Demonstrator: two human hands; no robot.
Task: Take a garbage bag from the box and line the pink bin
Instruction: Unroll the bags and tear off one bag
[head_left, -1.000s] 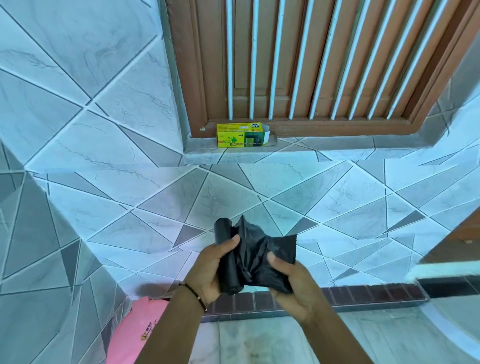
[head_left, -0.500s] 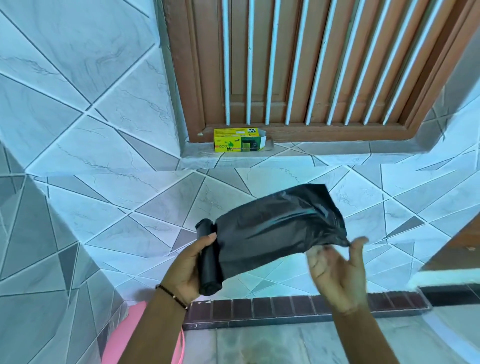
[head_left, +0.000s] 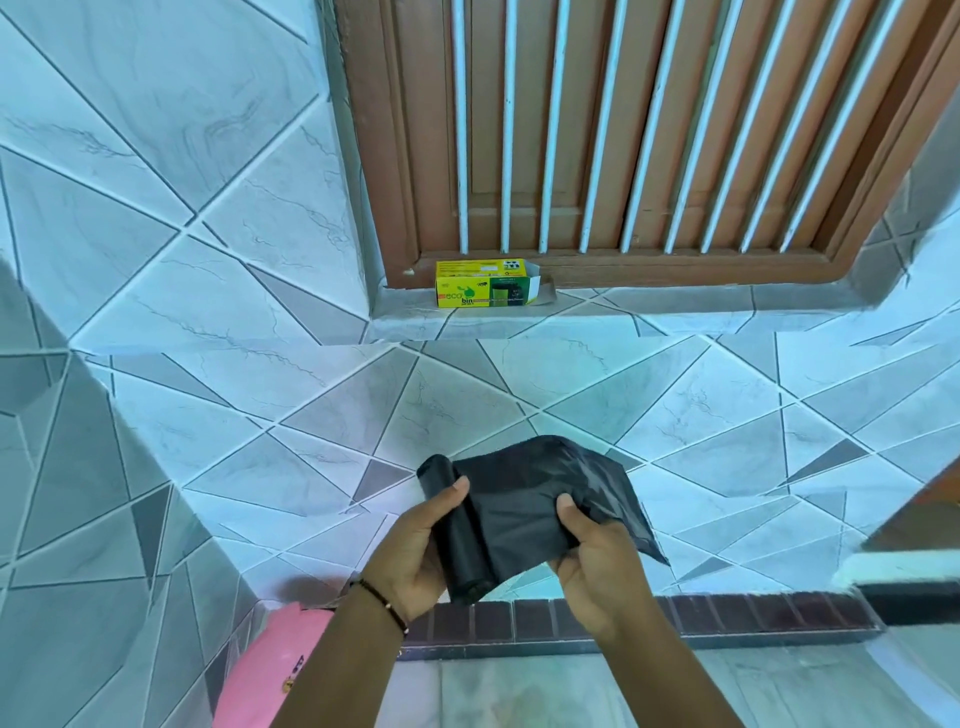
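Observation:
A black roll of garbage bags (head_left: 457, 540) stands upright in my left hand (head_left: 410, 556), thumb pressed on its top end. One bag (head_left: 545, 499) is unrolled from it to the right, and my right hand (head_left: 597, 561) pinches that loose sheet near the roll. The yellow and green bag box (head_left: 485, 291) lies on the window sill above, its right flap open. Part of the pink bin (head_left: 270, 670) shows at the bottom left, behind my left forearm.
A brown wooden window frame with white bars (head_left: 623, 156) fills the top. Grey-white tiled wall (head_left: 208, 415) runs behind my hands, with a corner on the left. A dark brick skirting (head_left: 675, 618) meets the pale floor (head_left: 571, 691) below.
My right hand had swung out to the right, stretching the bag off the roll. It has come back in and now grips the sheet close to the roll. The view has shifted slightly.

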